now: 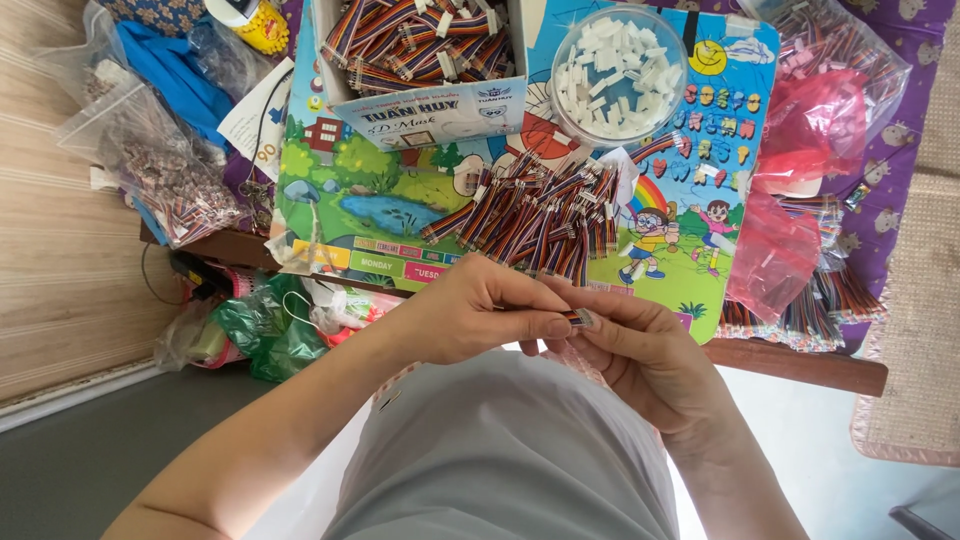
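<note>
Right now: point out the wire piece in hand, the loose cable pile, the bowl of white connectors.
wire piece (578, 317), head view, its striped end between the fingertips
cable pile (535, 220), head view, heap's middle
bowl (676, 40), head view, clear rim

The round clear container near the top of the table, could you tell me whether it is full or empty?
Fairly full: the round clear container holds a heap of small white pieces that hides its bottom.

Glossy, probably plastic bowl (618, 75)
</note>
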